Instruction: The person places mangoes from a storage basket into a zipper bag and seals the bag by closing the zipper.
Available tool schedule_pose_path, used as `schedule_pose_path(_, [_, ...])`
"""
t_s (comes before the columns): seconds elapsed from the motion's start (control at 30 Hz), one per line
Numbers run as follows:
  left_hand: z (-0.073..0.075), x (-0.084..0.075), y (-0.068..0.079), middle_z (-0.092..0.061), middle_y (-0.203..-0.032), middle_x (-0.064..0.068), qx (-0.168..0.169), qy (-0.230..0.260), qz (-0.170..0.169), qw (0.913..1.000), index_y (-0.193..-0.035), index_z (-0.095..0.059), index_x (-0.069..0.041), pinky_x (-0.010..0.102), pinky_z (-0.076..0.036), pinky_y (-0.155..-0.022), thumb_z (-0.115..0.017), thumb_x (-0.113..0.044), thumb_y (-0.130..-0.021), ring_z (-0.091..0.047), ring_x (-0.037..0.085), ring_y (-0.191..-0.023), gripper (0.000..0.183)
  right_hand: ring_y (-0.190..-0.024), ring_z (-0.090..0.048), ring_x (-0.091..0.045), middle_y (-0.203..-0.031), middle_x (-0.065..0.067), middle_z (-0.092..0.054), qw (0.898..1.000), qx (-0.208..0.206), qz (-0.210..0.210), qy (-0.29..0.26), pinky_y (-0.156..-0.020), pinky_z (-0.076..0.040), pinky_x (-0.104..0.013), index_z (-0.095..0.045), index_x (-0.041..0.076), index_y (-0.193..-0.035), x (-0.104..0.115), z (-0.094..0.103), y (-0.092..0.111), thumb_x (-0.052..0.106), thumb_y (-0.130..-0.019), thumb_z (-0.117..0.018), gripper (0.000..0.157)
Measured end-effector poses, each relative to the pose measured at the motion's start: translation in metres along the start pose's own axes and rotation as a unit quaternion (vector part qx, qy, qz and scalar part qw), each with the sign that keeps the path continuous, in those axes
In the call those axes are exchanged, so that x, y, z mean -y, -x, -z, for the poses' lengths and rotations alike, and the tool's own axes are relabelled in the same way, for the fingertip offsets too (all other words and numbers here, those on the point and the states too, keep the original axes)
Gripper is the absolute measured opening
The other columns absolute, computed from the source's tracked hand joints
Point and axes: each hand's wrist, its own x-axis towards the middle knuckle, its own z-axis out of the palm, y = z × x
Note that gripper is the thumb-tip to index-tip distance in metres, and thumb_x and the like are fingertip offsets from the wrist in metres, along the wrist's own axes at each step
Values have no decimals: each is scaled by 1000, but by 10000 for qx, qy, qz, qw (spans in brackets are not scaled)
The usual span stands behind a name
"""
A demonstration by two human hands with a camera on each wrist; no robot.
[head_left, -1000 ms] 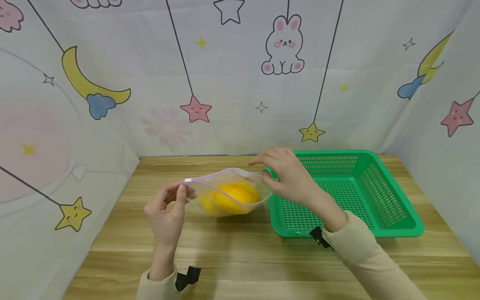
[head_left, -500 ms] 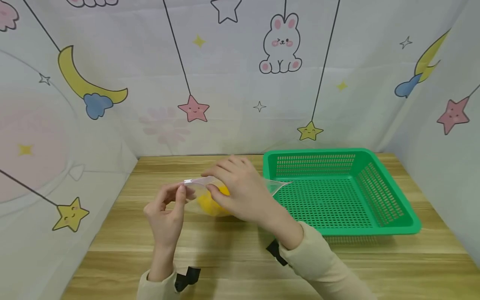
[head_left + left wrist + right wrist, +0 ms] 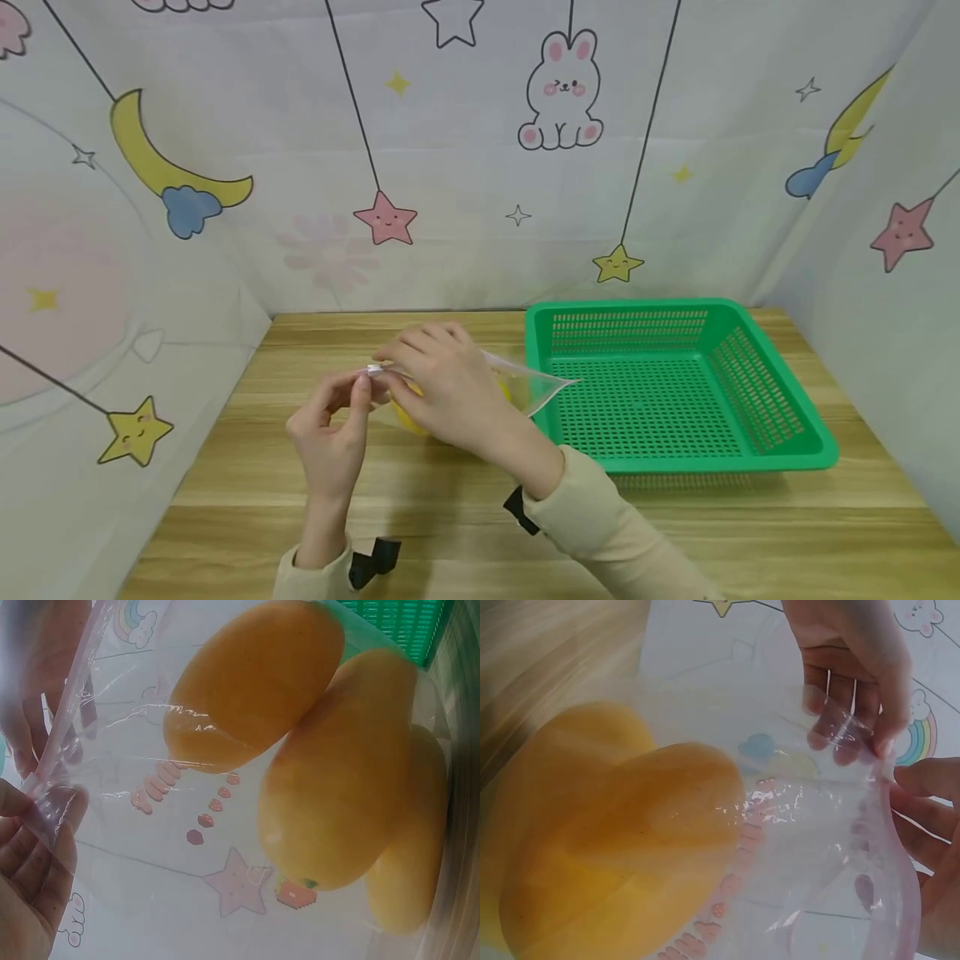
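Note:
A clear slider zip bag (image 3: 135, 847) with a pinkish zip edge and printed pictures holds yellow mangoes. Three mangoes (image 3: 337, 772) show through the plastic in the left wrist view; in the head view the right hand largely covers them. My left hand (image 3: 330, 433) pinches the bag's left top corner between thumb and fingers. Right beside it, my right hand (image 3: 453, 392) has thumb and fingers around the zip edge at the white slider (image 3: 374, 369). To the right of that hand, the bag's far corner sticks out with its mouth parted.
A green perforated basket (image 3: 712, 461) stands on the wooden table (image 3: 465, 533), right of the bag, whose corner overlaps its left rim. White printed cloth (image 3: 465, 167) walls the back and both sides. Black camera mounts (image 3: 375, 562) sit at both wrists.
My right hand has moved left from the bag's right side by the basket to the slider at the left corner. My left hand has kept its pinch there.

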Motion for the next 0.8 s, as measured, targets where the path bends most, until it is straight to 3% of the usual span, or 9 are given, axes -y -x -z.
schedule_pose_path(0.2, [0,0,0,-71,-83,-11,-113,-147,-19,9998,-85,-69,11,8,-51,-61,-63,14,-81,-64,-6,-67,8,-100,-62,-12,-100,7,-71,9999,-112,102,75,-93,-46,-31,-71,19,-102,1,-7,-2,27,-92,-64,15])
schedule_pose_path(0.43, [-1,-2,-1,-72,-80,-9,-55,-125,-65,9999,-84,-69,11,8,-51,-62,-62,13,-82,-64,-6,-67,7,-93,-63,-11,-94,8,-71,9992,-261,199,221,-90,-46,-30,-71,19,-96,2,-10,-2,26,-93,-63,11])
schedule_pose_path(0.6, [0,-2,-1,-73,-79,-4,-21,-149,-137,9998,-84,-69,11,9,-51,-63,-63,12,-83,-64,-6,-68,6,-93,-64,-11,-93,8,-71,9987,-305,219,334,-90,-47,-30,-71,19,-95,2,-11,-3,26,-93,-63,10])
schedule_pose_path(0.8, [0,-3,0,-73,-76,13,79,-228,-130,9996,-86,-69,10,9,-52,-63,-62,14,-82,-65,-6,-70,9,-93,-64,-12,-93,8,-71,9983,-286,253,442,-92,-47,-32,-70,19,-94,1,-11,-2,26,-94,-62,11])
